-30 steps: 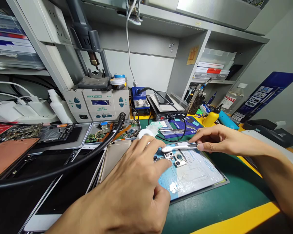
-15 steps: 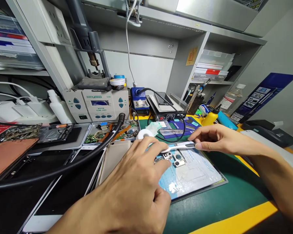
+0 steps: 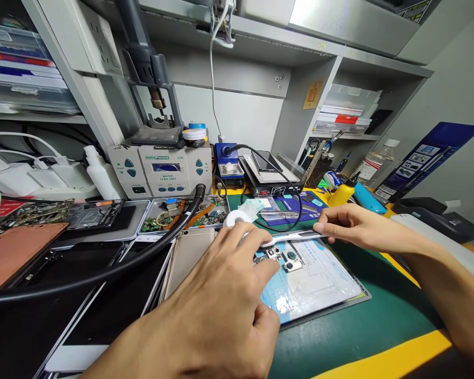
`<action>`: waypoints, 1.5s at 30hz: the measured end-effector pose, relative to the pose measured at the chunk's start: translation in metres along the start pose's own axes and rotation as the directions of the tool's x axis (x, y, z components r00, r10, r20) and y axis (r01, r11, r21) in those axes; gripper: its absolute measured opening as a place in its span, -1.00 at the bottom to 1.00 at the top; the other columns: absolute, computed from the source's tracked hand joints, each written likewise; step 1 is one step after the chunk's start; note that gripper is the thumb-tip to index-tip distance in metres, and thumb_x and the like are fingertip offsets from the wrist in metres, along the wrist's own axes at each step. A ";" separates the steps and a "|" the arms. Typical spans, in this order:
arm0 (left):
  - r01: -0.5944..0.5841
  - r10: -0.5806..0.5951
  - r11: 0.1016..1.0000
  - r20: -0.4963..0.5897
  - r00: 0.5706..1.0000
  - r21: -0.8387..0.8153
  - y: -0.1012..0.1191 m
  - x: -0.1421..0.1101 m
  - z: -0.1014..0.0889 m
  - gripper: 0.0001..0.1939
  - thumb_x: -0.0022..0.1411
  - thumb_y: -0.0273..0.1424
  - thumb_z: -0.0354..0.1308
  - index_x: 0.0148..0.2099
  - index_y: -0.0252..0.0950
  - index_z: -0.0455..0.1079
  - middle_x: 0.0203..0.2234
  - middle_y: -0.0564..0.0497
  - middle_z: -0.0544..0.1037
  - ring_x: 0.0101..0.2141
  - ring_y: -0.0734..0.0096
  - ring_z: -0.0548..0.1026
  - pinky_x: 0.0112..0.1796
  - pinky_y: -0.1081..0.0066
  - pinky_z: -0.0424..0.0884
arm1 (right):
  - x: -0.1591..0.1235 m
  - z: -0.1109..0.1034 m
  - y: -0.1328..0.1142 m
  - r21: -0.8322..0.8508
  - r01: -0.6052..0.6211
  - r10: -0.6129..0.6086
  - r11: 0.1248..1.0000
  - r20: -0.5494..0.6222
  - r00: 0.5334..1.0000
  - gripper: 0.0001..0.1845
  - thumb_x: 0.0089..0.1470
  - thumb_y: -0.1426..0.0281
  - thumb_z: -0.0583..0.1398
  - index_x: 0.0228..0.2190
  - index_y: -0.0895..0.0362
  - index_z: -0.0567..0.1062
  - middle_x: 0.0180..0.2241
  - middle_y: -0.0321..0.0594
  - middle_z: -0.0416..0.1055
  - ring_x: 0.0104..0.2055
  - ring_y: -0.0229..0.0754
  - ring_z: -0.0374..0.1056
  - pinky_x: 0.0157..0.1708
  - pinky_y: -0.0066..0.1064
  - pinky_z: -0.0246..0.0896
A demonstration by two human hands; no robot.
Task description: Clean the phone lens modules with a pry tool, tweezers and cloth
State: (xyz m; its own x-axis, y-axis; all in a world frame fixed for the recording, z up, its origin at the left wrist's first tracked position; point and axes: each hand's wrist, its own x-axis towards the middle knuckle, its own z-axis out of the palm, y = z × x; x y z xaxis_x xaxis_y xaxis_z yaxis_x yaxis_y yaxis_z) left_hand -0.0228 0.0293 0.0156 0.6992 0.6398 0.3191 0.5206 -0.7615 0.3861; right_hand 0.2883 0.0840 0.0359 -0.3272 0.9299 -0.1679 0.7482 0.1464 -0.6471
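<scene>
My right hand (image 3: 345, 225) pinches the dark-gripped end of a white toothbrush (image 3: 294, 236), which lies nearly level above a shiny blue-and-white work mat (image 3: 319, 281). Its brush end reaches the fingers of my left hand (image 3: 233, 284). That hand is bent over the mat's left part, fingertips pressed down; what they hold is largely hidden. Small metallic parts show beside them, including a dual-lens phone camera module (image 3: 274, 252). Another camera module (image 3: 292, 261) lies on the mat just right of it.
A black hose (image 3: 150, 256) from the rework station (image 3: 161, 171) crosses several phones at left. A tray of small boards (image 3: 169, 217), a white tape roll (image 3: 237, 217) and tweezers (image 3: 280, 214) lie behind my hands. A yellow bottle (image 3: 342, 193) stands back right.
My right hand has drawn slightly to the right along with the toothbrush's handle, showing more of it. My left hand stays at the same place on the mat. The view has shifted slightly.
</scene>
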 end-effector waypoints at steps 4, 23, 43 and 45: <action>0.007 -0.007 1.000 -0.010 1.000 0.005 0.001 0.001 0.001 -0.55 0.02 -0.53 0.12 -0.01 -0.31 0.58 0.04 -0.21 0.43 0.12 -0.03 0.32 0.23 -0.06 0.32 | 0.000 0.001 0.000 -0.011 0.004 -0.004 1.000 0.000 1.000 -0.43 0.08 -0.16 0.28 -0.49 0.10 0.50 -0.53 -0.28 0.42 -0.49 -0.23 0.22 -0.48 -0.38 0.08; -0.017 0.017 1.000 -0.013 1.000 0.008 -0.001 0.003 0.002 -0.55 0.03 -0.53 0.13 -0.01 -0.26 0.56 -0.02 -0.19 0.43 0.02 -0.02 0.36 0.10 -0.06 0.39 | 0.001 0.002 0.005 0.006 0.020 -0.020 1.000 0.007 1.000 -0.50 0.12 -0.10 0.29 -0.48 0.08 0.48 -0.51 -0.30 0.42 -0.45 -0.20 0.24 -0.43 -0.37 0.11; -0.086 0.091 0.995 -0.118 0.989 0.049 -0.003 0.000 0.008 -0.67 0.08 -0.55 0.10 -0.13 -0.28 0.58 -0.04 -0.20 0.45 -0.01 0.01 0.39 0.05 -0.02 0.41 | 0.002 0.002 0.008 0.034 0.012 -0.012 0.999 -0.017 1.000 -0.49 0.09 -0.11 0.31 -0.49 0.09 0.50 -0.52 -0.30 0.39 -0.46 -0.21 0.21 -0.45 -0.36 0.07; -0.085 0.091 0.995 -0.119 0.989 0.053 -0.003 0.000 0.008 -0.66 0.08 -0.56 0.10 -0.12 -0.29 0.58 -0.05 -0.20 0.45 -0.01 0.01 0.38 0.05 -0.03 0.41 | 0.002 0.002 0.008 0.036 0.012 -0.011 0.999 -0.017 1.000 -0.49 0.09 -0.10 0.32 -0.49 0.09 0.49 -0.52 -0.30 0.38 -0.46 -0.22 0.20 -0.46 -0.37 0.07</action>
State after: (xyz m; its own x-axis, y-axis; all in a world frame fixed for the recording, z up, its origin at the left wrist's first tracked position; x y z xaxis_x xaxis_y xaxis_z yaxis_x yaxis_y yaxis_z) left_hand -0.0203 0.0307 0.0073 0.6805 0.5758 0.4532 0.4842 -0.8176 0.3116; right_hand 0.2924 0.0864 0.0289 -0.3254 0.9340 -0.1477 0.7229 0.1451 -0.6756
